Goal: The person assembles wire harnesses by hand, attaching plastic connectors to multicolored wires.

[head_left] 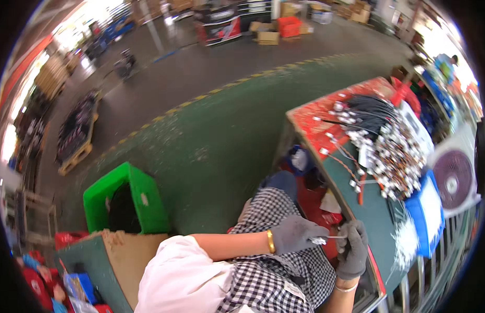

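Note:
My left hand (296,235), in a grey glove, is closed on a short thin wire with a small white connector (318,240) at its fingertips. The wire (335,237) runs level across to my right hand (353,249), also grey-gloved, whose fingers are curled and pinched on its other end. Both hands are over my checkered apron (268,208), beside the near edge of the workbench (352,195). On that bench lies a big heap of white connectors with brown wires (396,156), next to a bundle of black cables (370,112).
A blue bin (426,214) and loose thin white strips (406,242) are at the bench's right, near a fan (454,177). A green crate (148,201) with dark contents stands on the floor to my left, behind a cardboard-topped table (120,261). Farther off is a loaded pallet (78,128).

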Demonstrator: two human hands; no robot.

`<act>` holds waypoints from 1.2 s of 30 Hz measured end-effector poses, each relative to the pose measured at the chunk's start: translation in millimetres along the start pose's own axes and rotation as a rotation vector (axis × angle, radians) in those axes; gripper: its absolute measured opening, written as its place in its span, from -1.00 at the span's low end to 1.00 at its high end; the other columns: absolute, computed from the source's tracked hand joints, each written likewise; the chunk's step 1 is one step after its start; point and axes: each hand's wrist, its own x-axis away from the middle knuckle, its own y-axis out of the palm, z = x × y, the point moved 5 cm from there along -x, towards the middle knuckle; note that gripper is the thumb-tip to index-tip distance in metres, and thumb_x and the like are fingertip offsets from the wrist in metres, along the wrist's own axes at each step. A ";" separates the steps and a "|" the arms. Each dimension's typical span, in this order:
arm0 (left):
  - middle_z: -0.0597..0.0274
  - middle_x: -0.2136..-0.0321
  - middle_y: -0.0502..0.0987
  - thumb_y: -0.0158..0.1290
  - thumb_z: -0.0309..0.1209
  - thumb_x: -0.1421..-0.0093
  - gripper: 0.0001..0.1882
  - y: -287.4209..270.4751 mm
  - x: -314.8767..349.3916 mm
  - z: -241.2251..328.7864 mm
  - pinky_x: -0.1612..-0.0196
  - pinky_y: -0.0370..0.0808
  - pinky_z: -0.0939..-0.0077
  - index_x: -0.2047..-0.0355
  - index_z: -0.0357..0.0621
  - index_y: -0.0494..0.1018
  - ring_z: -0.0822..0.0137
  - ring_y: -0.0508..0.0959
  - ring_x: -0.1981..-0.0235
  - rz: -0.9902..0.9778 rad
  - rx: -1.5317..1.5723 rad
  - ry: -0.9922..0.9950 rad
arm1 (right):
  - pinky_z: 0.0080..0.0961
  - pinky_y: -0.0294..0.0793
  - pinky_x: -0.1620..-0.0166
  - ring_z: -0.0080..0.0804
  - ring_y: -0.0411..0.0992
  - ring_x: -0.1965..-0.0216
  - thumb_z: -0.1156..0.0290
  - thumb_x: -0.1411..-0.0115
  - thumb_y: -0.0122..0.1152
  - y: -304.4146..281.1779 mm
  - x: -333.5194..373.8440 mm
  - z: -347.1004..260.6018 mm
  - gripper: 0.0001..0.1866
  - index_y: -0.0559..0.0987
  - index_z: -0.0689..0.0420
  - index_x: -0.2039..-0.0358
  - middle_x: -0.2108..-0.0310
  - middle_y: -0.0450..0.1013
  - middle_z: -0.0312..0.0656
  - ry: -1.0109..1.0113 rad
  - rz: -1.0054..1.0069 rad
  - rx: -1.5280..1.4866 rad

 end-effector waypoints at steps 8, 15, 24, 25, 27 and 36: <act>0.20 0.27 0.65 0.22 -0.31 -0.13 -0.73 -20.3 -35.8 23.8 0.22 0.59 0.39 0.14 -0.01 0.58 0.19 0.65 0.30 -0.013 0.138 0.099 | -0.72 0.20 0.56 -0.64 0.23 0.63 0.23 -0.39 0.03 -57.2 26.7 -41.1 -0.76 0.40 0.14 0.33 0.57 0.33 -0.32 -0.268 0.268 -0.239; 0.21 0.28 0.65 0.25 -0.37 -0.13 -0.79 -65.9 -107.0 23.3 0.19 0.56 0.48 0.20 -0.08 0.63 0.24 0.64 0.29 0.127 -0.011 0.186 | -0.68 0.43 0.44 -0.54 0.43 0.47 0.33 -0.35 0.10 -96.4 41.3 -28.5 -0.83 0.45 0.16 0.19 0.39 0.48 -0.21 -0.327 0.404 -0.136; 0.36 0.16 0.61 0.19 -0.40 -0.06 -0.74 -98.8 -190.6 -78.4 0.15 0.55 0.41 0.19 0.07 0.60 0.22 0.62 0.16 0.104 -0.599 -0.031 | -0.65 0.46 0.39 -0.61 0.44 0.42 0.42 -0.33 0.10 -116.2 44.0 -17.4 -0.89 0.49 0.18 0.22 0.37 0.50 -0.27 -0.204 0.490 0.165; 0.36 0.15 0.60 0.20 -0.41 -0.04 -0.73 -95.0 -189.1 -76.5 0.15 0.55 0.40 0.19 0.08 0.60 0.22 0.62 0.15 0.155 -0.603 0.021 | -0.67 0.45 0.37 -0.64 0.43 0.42 0.46 -0.31 0.11 -121.8 46.2 -18.3 -0.90 0.50 0.20 0.23 0.37 0.50 -0.29 -0.207 0.522 0.182; 0.37 0.15 0.60 0.22 -0.45 0.00 -0.70 -82.9 -193.3 -56.4 0.15 0.56 0.38 0.19 0.10 0.59 0.23 0.62 0.16 0.207 -0.558 0.079 | -0.68 0.43 0.36 -0.64 0.42 0.43 0.46 -0.30 0.11 -141.9 52.5 -19.6 -0.90 0.51 0.21 0.24 0.38 0.50 -0.29 -0.227 0.576 0.236; 0.35 0.09 0.49 0.18 -0.23 -0.13 -0.74 -1.8 -260.4 -15.0 0.16 0.53 0.26 0.15 0.11 0.57 0.16 0.60 0.24 -0.027 -0.612 0.198 | -0.70 0.37 0.36 -0.70 0.36 0.44 0.45 -0.29 0.12 -148.5 73.8 -16.1 -0.91 0.52 0.20 0.27 0.45 0.45 -0.35 -0.245 0.664 0.343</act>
